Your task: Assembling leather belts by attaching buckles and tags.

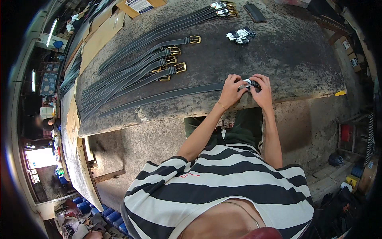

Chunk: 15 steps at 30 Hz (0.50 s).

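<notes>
A dark belt [167, 95] with a light stitched edge lies along the near side of the table, its right end under my hands. My left hand [232, 91] is closed at that end, thumb and fingertips pinching a small white and black tag [247, 83]. From the other side my right hand [262, 91] closes on the same tag with bent fingers. Any buckle at this end is hidden by my fingers. Ahead of my hands sits a small pile of similar black and white tags [241, 36].
Left of my hands lie several belts with gold buckles [180, 67]. A longer bundle of tagged belts [171, 24] runs across the back, beside a dark phone-like slab [255, 13]. Cardboard [104, 34] covers the left part of the worn table [294, 59].
</notes>
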### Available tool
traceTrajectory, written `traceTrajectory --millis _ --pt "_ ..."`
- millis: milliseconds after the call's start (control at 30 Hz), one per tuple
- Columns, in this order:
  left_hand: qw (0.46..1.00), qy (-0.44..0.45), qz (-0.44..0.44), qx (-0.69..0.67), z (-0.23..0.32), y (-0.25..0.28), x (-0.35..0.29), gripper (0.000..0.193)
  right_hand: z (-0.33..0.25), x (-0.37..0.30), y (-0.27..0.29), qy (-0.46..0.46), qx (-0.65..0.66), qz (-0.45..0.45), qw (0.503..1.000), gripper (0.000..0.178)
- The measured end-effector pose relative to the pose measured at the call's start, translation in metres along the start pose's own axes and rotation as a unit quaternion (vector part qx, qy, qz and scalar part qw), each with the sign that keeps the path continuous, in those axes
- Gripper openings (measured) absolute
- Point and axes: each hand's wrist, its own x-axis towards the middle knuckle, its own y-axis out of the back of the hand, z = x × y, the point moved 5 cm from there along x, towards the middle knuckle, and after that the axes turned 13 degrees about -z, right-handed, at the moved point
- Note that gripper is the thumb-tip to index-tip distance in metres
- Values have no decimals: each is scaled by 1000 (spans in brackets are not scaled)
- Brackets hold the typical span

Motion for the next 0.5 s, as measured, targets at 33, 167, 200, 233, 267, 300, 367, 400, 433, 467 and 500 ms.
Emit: traceTrajectory --millis 33,167,200,233,267,300,367,400,433,467,500 --pt "1000 -5 0 8 1 0 0 25 -3 1 -1 11 -21 -13 1000 31" --pt "999 -14 32 17 5 1 0 25 -6 1 -5 10 -51 -31 998 33" --pt "999 -17 26 25 5 2 0 25 -5 1 -6 9 -63 -33 997 32" --pt "999 -20 21 33 6 2 0 24 -4 2 -7 8 -75 -35 997 32" --pt "999 -19 21 32 6 3 1 24 -2 2 -8 7 -76 -37 996 32" --pt "1000 -11 20 6 5 4 2 23 1 2 -8 1 -88 -40 995 31" --pt "1000 -2 21 -19 3 2 2 22 3 2 -10 -5 -100 -45 994 31" --pt "998 6 55 -21 2 4 1 21 4 2 -10 -11 -90 -39 995 29" --pt "996 15 90 -22 0 5 -1 19 4 2 -9 -17 -81 -33 996 28" --pt "995 16 91 -23 -3 5 -3 19 3 3 -10 -17 -82 -35 996 28" --pt "996 20 83 -14 -6 4 -4 18 2 3 -10 -19 -79 -34 996 28"
